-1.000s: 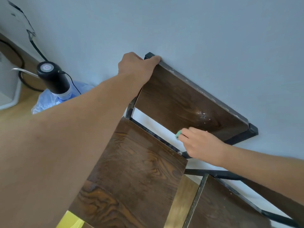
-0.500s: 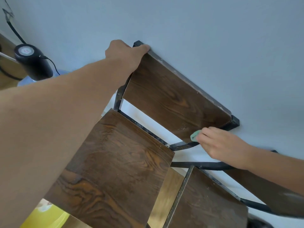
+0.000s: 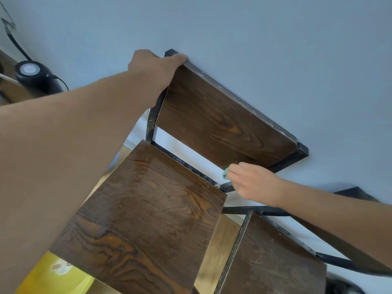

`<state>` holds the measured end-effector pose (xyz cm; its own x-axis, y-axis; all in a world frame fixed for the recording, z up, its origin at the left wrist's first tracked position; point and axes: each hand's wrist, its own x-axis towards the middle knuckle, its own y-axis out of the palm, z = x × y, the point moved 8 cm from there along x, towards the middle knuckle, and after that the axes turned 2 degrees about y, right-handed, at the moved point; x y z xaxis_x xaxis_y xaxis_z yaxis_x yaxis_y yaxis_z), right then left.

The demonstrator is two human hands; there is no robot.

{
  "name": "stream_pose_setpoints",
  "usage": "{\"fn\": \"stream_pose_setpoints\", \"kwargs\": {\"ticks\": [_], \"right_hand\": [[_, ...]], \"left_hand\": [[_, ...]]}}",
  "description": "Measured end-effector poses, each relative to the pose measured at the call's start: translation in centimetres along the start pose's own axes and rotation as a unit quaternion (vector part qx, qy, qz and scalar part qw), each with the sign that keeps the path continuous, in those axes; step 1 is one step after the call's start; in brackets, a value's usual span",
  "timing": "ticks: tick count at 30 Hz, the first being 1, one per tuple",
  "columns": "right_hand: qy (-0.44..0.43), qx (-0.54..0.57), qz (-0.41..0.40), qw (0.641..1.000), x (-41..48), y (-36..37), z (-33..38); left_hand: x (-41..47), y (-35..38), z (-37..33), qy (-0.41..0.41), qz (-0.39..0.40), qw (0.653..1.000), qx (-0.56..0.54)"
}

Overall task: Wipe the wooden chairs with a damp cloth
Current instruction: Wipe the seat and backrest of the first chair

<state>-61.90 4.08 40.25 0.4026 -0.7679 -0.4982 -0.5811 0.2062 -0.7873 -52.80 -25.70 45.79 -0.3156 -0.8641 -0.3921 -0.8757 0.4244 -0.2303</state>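
green cloth (image 3: 225, 173) shifted left, hands unchanged

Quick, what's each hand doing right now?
Left hand: closed over the top corner of the chair backrest.
Right hand: closed around a green cloth at the backrest's lower edge.

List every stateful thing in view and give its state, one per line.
left hand: gripping the backrest's top corner
right hand: closed on the green cloth
green cloth: bunched, pressed at the backrest's lower edge
backrest: against the wall, whitish specks near the cloth
seat: bare
second chair: dusty, untouched
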Motion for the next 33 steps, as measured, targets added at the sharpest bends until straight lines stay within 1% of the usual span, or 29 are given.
{"fn": "stream_pose_setpoints", "kwargs": {"ticks": [1,3,4,5,6,7,8,9,10,11,13,14,16,19,21,23,25,27,29,30,31,33], "right_hand": [[0.005,-0.005,-0.024,1.0,1.7,-1.0,-0.7],[0.078,0.009,-0.103,0.992,3.8,-3.7,-3.6],[0.11,0.017,-0.129,0.985,3.8,-4.4,-4.5],[0.124,0.01,-0.129,0.984,3.2,-3.9,-4.6],[0.108,-0.012,-0.116,0.987,2.3,-2.8,-3.6],[0.071,-0.032,-0.077,0.994,1.0,-1.2,-1.9],[0.033,-0.039,-0.018,0.999,-0.6,0.8,-0.2],[0.013,-0.04,0.043,0.998,-2.2,2.2,0.9],[0.015,-0.031,0.087,0.996,-3.1,3.1,1.3],[0.023,-0.02,0.108,0.994,-3.3,3.3,1.4],[0.025,-0.022,0.107,0.994,-1.2,2.5,1.0],[0.019,-0.027,0.087,0.996,0.9,1.4,0.6],[0.035,-0.026,0.007,0.999,6.3,-2.1,-1.3],[0.127,-0.014,-0.104,0.986,14.6,-8.2,-5.9],[0.167,-0.003,-0.119,0.979,18.0,-10.0,-7.3],[0.144,-0.02,-0.135,0.98,19.8,-9.0,-6.5],[0.105,-0.029,-0.157,0.982,19.6,-7.7,-5.0],[0.06,-0.011,-0.125,0.99,17.2,-6.7,-3.8],[0.047,-0.023,-0.086,0.995,14.2,-6.5,-3.8],[0.057,-0.034,-0.098,0.993,13.0,-7.1,-4.5],[0.082,-0.038,-0.128,0.988,11.9,-8.0,-5.7],[0.141,-0.038,-0.213,0.966,10.0,-10.4,-8.5]], "left_hand": [[0.0,0.0,-0.1,0.001,-0.002,1.0,-0.002],[0.1,-0.1,-0.1,0.004,-0.001,1.0,-0.006],[0.1,0.0,-0.1,0.003,0.005,1.0,-0.008],[0.0,0.2,0.0,0.0,0.012,1.0,-0.01],[0.0,0.3,-0.1,-0.001,0.016,1.0,-0.012],[0.1,0.2,-0.1,0.0,0.015,1.0,-0.014],[0.0,0.1,-0.1,0.001,0.014,1.0,-0.014],[0.0,0.0,0.0,0.001,0.013,1.0,-0.012],[0.1,0.0,0.0,0.001,0.013,1.0,-0.009],[0.0,0.0,-0.1,0.001,0.013,1.0,-0.008],[-0.2,0.1,-0.1,0.0,0.011,1.0,-0.002],[-0.1,0.1,-0.2,0.001,0.008,1.0,0.003],[0.1,0.0,-0.4,0.007,0.0,1.0,0.012],[0.1,-0.3,-1.1,0.021,-0.003,0.998,0.064],[0.1,-0.4,-1.4,0.03,0.002,0.996,0.085],[0.3,-0.2,-1.4,0.042,0.002,0.995,0.092],[0.4,-0.4,-1.3,0.048,-0.004,0.994,0.103],[0.4,-0.3,-1.1,0.04,-0.002,0.994,0.105],[0.4,-0.1,-1.0,0.033,0.0,0.994,0.101],[0.4,-0.1,-0.9,0.031,-0.001,0.994,0.1],[0.5,-0.1,-0.9,0.032,-0.004,0.994,0.101],[0.6,-0.2,-0.8,0.03,-0.01,0.994,0.104]]}}
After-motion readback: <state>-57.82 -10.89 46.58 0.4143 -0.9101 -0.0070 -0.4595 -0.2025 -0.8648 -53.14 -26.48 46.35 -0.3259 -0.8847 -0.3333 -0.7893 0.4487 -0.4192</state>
